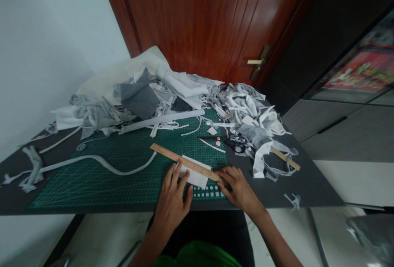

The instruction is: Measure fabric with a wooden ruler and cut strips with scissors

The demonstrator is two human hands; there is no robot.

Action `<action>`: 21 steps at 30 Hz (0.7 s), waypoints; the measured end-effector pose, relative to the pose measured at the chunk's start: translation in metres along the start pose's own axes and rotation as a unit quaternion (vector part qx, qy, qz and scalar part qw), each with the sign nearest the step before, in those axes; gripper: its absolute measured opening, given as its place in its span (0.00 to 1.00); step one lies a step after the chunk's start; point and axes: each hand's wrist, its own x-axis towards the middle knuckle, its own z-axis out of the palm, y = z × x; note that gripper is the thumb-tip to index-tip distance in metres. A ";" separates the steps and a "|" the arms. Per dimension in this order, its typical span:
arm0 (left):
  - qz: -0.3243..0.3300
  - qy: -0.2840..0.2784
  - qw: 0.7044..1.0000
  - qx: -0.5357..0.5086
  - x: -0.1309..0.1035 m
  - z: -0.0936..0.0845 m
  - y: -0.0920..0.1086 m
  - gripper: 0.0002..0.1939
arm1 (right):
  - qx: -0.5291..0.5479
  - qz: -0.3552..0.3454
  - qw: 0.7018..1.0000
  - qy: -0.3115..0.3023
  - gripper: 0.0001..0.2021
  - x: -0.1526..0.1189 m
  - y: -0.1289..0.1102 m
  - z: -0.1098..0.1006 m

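Note:
A wooden ruler [168, 152] lies slantwise across a small white piece of fabric [198, 180] on the green cutting mat [123, 189]. My left hand [174, 191] rests with fingers spread on the fabric, its fingertips at the ruler's lower edge. At the ruler's right end, the fingers of my right hand [237, 187] are closed on it, thumb below and fingertips above. Beyond the ruler lie black scissors [229, 140], with a small pink round piece [218, 143] near their pivot.
Grey and white fabric scraps [246, 107] heap along the back, beside a folded dark grey cloth [140, 96]. A long fabric strip [104, 163] winds over the mat's left. Another wooden stick [285, 158] lies among scraps at right. The table's front edge [107, 213] is close to me.

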 end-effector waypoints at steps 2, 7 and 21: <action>0.014 -0.010 1.000 -0.005 0.001 0.001 -0.002 0.18 | -0.001 0.002 1.000 0.009 0.14 -0.002 0.001 0.001; 0.015 -0.026 1.000 -0.006 0.003 0.003 -0.004 0.20 | -0.009 0.036 0.999 0.034 0.13 -0.005 -0.001 0.002; 0.012 -0.033 0.999 0.023 0.003 0.006 0.002 0.23 | 0.044 0.108 0.988 0.106 0.12 -0.009 -0.007 0.017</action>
